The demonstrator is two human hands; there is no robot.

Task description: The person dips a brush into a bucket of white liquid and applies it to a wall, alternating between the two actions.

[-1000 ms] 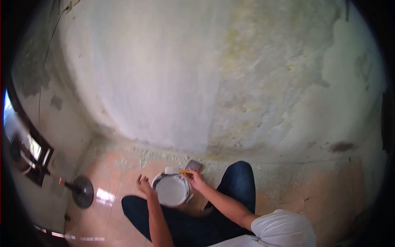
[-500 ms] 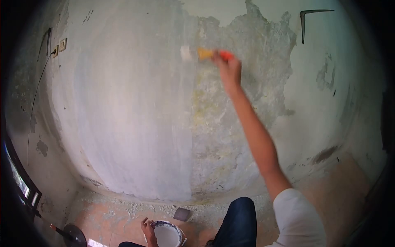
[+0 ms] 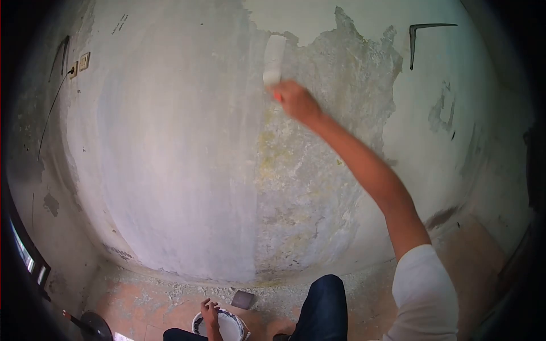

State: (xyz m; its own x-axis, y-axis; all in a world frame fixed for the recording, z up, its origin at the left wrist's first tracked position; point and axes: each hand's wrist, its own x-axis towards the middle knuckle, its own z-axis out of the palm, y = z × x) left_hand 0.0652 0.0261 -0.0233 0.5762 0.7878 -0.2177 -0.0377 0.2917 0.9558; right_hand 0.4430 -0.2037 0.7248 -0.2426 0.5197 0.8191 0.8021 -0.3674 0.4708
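Right hand (image 3: 297,100) — clasping brush (image 3: 272,80); left hand (image 3: 210,313) — loosely spread.

High on the left part of the wall (image 3: 170,142) there is a small dark writing (image 3: 120,24), made in a few short slanted lines. Its letters are too small and unclear, so I cannot read any word or number there.

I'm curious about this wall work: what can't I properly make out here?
All in the head view:
- Brush: its handle is mostly hidden by the right hand.
- Bucket: its near side is cut off by the bottom edge.
- Dark round base: also cut off by the bottom edge.
- Writing on the wall, upper left: too small to read.
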